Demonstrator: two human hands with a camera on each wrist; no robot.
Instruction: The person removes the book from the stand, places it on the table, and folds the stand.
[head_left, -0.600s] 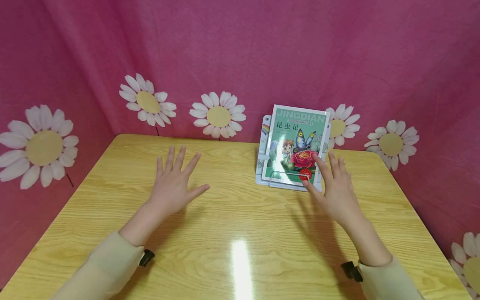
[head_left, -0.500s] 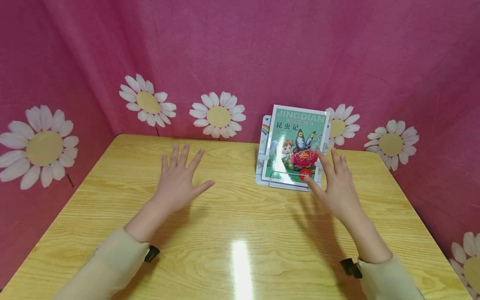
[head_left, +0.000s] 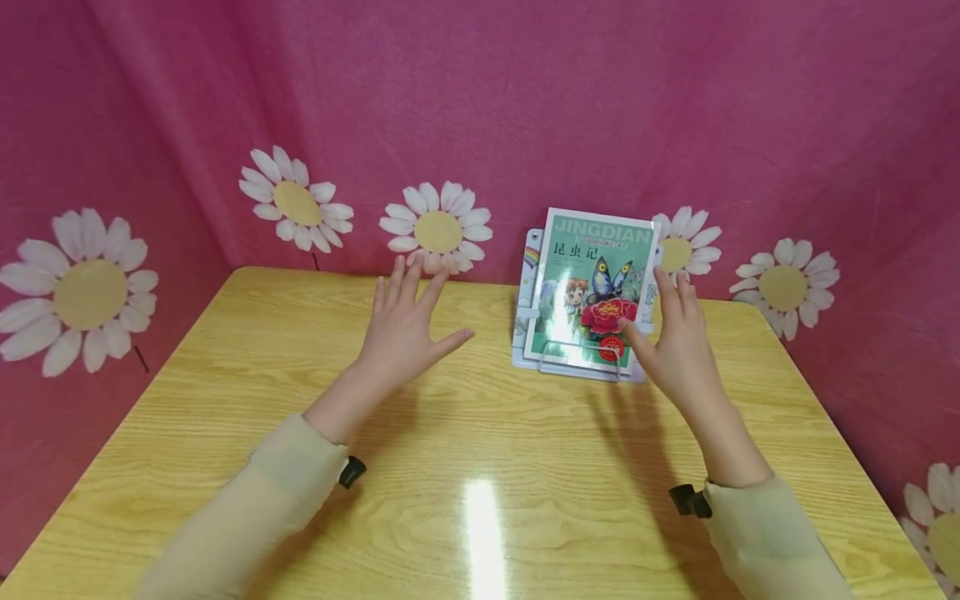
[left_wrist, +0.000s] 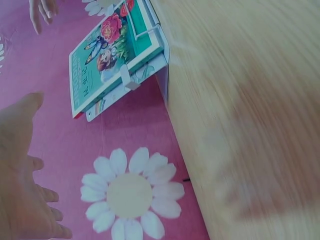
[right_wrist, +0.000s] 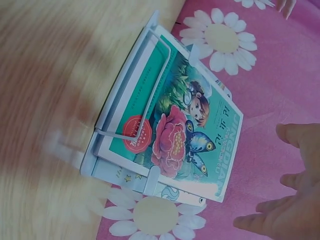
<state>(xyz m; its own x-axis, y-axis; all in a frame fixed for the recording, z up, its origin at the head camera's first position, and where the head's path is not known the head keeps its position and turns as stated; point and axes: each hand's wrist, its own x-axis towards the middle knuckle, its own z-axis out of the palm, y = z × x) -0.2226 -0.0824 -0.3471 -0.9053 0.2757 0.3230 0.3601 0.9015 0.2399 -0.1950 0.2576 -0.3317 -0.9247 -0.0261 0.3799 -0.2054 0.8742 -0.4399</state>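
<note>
A green-covered book (head_left: 592, 287) leans on a pale book stand (head_left: 522, 333) at the back right of the table. A wire bar (right_wrist: 159, 90) crosses the lower part of its cover, and small clips sit at its sides. My right hand (head_left: 678, 354) hovers in front of the book's right edge, fingers extended and thumb apart; in the right wrist view a gap shows between hand and book. Left of the book, my left hand (head_left: 401, 333) is in the air over the table with fingers spread, holding nothing.
The wooden table (head_left: 465, 433) has a bright light reflection near its front. Behind it hangs a pink curtain (head_left: 450, 100) printed with white daisies, which also runs along both sides.
My left hand has moved right and forward, closer to the book. My right hand has shifted slightly forward along the book's right side. The book and stand have stayed in place.
</note>
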